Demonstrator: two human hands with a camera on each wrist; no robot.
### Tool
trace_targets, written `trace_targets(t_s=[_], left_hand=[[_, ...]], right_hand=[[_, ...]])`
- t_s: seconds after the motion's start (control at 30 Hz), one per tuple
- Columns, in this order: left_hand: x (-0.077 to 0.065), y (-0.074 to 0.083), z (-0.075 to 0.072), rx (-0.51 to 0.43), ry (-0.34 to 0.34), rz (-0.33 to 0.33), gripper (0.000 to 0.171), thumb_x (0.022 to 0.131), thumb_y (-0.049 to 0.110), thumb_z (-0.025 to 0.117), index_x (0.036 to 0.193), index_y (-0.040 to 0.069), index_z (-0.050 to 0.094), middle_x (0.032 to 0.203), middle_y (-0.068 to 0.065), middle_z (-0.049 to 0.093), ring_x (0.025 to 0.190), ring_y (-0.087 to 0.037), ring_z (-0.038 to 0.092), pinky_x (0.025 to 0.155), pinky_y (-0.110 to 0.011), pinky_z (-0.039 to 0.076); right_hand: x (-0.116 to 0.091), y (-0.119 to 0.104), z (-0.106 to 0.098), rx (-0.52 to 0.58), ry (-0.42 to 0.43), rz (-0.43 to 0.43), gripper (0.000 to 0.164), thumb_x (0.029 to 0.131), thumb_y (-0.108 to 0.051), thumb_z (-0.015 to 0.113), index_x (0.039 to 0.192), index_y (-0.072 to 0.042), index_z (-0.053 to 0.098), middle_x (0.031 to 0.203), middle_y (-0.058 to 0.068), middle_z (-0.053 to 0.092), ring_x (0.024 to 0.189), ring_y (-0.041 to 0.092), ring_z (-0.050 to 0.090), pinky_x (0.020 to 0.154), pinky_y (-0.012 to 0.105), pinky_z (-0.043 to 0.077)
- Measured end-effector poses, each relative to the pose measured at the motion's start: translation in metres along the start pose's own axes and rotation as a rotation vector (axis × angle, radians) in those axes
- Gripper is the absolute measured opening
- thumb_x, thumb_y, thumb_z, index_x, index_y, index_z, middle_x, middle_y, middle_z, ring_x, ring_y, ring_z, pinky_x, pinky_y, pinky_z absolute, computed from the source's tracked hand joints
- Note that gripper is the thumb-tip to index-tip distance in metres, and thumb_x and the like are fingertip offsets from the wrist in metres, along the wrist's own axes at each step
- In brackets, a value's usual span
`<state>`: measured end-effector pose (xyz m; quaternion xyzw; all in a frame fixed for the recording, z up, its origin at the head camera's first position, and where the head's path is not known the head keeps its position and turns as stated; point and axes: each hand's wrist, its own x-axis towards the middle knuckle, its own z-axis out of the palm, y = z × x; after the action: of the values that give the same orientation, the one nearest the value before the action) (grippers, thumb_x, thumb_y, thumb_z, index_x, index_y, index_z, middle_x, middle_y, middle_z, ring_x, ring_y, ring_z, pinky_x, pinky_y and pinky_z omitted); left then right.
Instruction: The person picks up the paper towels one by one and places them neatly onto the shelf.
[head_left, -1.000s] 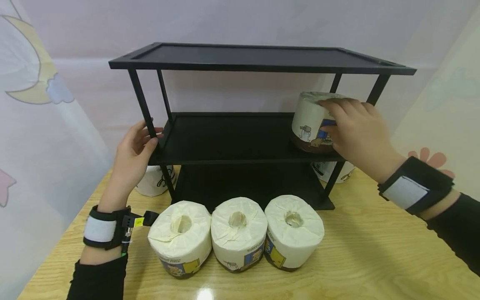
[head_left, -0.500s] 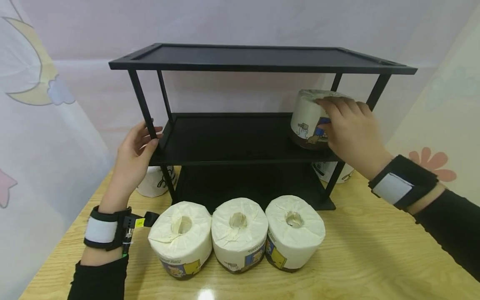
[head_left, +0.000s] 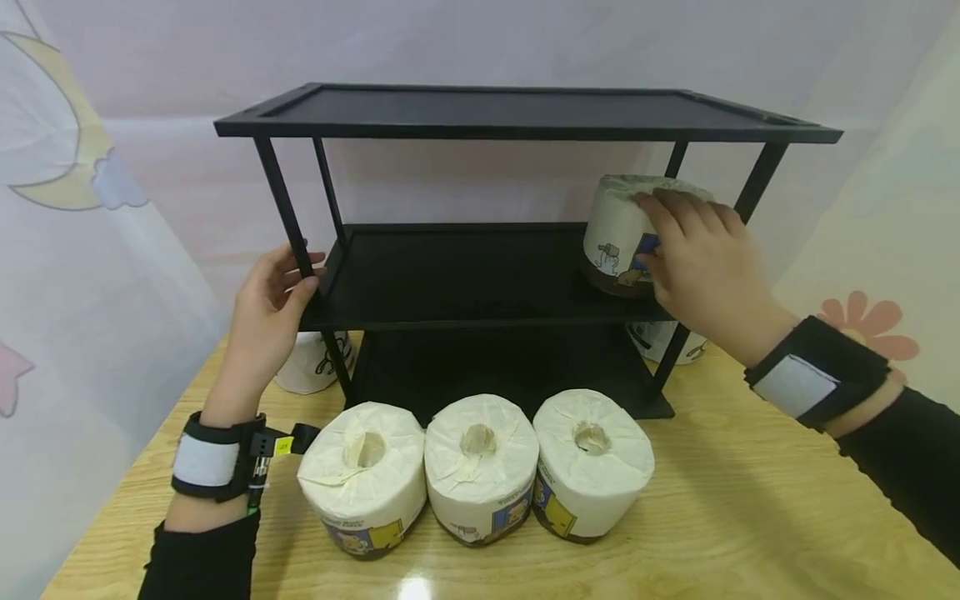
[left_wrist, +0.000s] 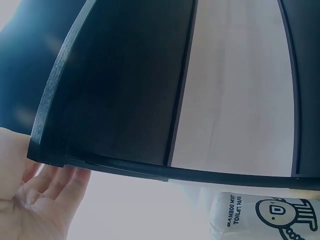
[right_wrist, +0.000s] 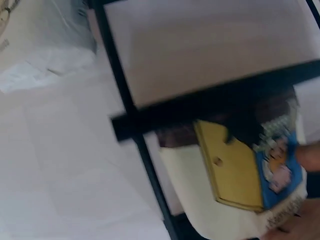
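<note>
A black three-tier shelf rack (head_left: 465, 275) stands on the wooden table. At its left front post my left hand (head_left: 264, 308) grips around the post, thumb in front and fingers behind. On the right of the middle tier is a wrapped toilet paper roll (head_left: 615, 237), upright, with a brown base and printed door picture. My right hand (head_left: 708, 258) holds that roll, fingers over its top and thumb on its side. The right wrist view shows the roll's yellow door print (right_wrist: 232, 167) and the thumb (right_wrist: 307, 156) pressed at its side.
Three wrapped rolls stand in a row before the rack: left roll (head_left: 363, 479), middle roll (head_left: 480, 471), right roll (head_left: 592, 462). Behind the rack's lower sides are another roll (head_left: 306, 367) at left and one (head_left: 686, 342) at right. A printed cloth backdrop (head_left: 480, 42) hangs behind.
My right hand and the roll have shifted slightly back and up on the middle tier. My left hand stays at the post, and the front rolls have not moved.
</note>
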<state>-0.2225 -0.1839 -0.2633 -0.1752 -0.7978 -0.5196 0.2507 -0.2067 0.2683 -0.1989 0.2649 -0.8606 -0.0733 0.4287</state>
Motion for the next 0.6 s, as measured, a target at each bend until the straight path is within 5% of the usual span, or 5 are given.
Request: trace_targets(t_s=[0.23,0.37,0.5,0.6], left_hand=[[-0.003,0.001,-0.003,0.019,0.004,0.000,0.046,0.103,0.004,0.051,0.147,0.007,0.042,0.133,-0.015,0.058,0.119,-0.023,0.056,0.101,-0.027,0.045],[-0.005,0.003,-0.004,0.021,0.004,0.003,0.046,0.102,0.005,0.053,0.147,0.008,0.043,0.132,-0.015,0.058,0.119,-0.024,0.057,0.103,-0.029,0.045],[-0.005,0.005,-0.004,0.013,0.008,0.002,0.046,0.102,0.005,0.053,0.147,0.008,0.044,0.131,-0.015,0.059,0.118,-0.022,0.057,0.104,-0.029,0.045],[-0.005,0.005,-0.004,0.007,0.010,-0.001,0.046,0.102,0.005,0.053,0.147,0.008,0.044,0.131,-0.015,0.059,0.117,-0.020,0.057,0.102,-0.028,0.045]], right_hand=[[-0.004,-0.015,-0.023,0.015,-0.111,-0.003,0.071,0.083,-0.011,0.075,0.143,0.006,0.043,0.135,0.030,0.049,0.120,0.049,0.048,0.091,0.063,0.044],[-0.013,-0.030,-0.035,0.030,-0.090,-0.054,0.070,0.084,-0.014,0.073,0.143,0.007,0.043,0.135,0.030,0.049,0.121,0.047,0.048,0.092,0.062,0.045],[-0.021,-0.048,-0.044,0.060,-0.038,-0.105,0.057,0.101,-0.030,0.048,0.143,0.008,0.043,0.136,0.028,0.052,0.120,0.045,0.051,0.093,0.060,0.045],[-0.026,-0.062,-0.050,0.078,-0.009,-0.136,0.062,0.107,-0.041,0.027,0.140,0.007,0.047,0.135,0.027,0.054,0.118,0.044,0.054,0.092,0.059,0.046]])
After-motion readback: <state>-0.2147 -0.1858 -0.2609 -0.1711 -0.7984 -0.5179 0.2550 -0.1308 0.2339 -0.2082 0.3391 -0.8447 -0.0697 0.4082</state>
